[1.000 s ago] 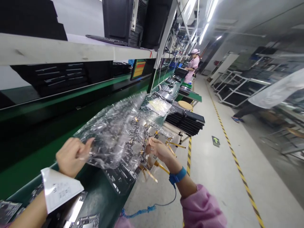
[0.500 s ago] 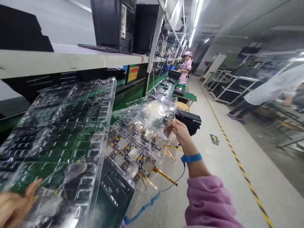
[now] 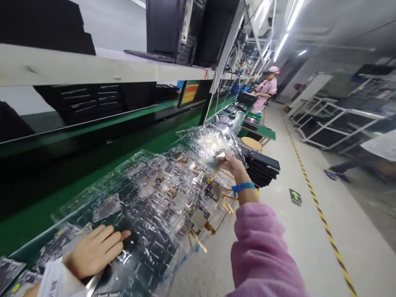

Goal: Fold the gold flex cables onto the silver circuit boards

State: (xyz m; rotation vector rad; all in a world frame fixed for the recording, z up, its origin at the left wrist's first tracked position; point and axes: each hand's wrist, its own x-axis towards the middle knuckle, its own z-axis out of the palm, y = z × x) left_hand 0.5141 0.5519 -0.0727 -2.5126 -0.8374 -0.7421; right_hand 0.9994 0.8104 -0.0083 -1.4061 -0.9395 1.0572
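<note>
In the head view my right hand (image 3: 232,166), in a pink sleeve with a blue wrist strap (image 3: 243,187), is closed in a pinch. It holds a small circuit board (image 3: 220,155) with a shiny silver patch, just above the far end of the boards. My left hand (image 3: 98,250) has curled fingers at the near left part of a clear plastic tray (image 3: 145,243); the fingertips are mostly hidden. The tray lies over several circuit boards (image 3: 181,201) with silver shields and orange ribbon cables (image 3: 228,206). One loose board (image 3: 107,207) shows beside the left hand.
More clear trays (image 3: 213,142) lie farther along the green bench (image 3: 34,212). Black slabs (image 3: 262,167) are stacked to the right, near a round stool (image 3: 251,143). A shelf (image 3: 108,70) overhangs the bench. A person in pink (image 3: 266,90) stands farther down the line.
The clear tray has come down from a raised, tilted position to lie over the boards. My left hand has moved right into fuller view. The right hand now has a board with a silver patch.
</note>
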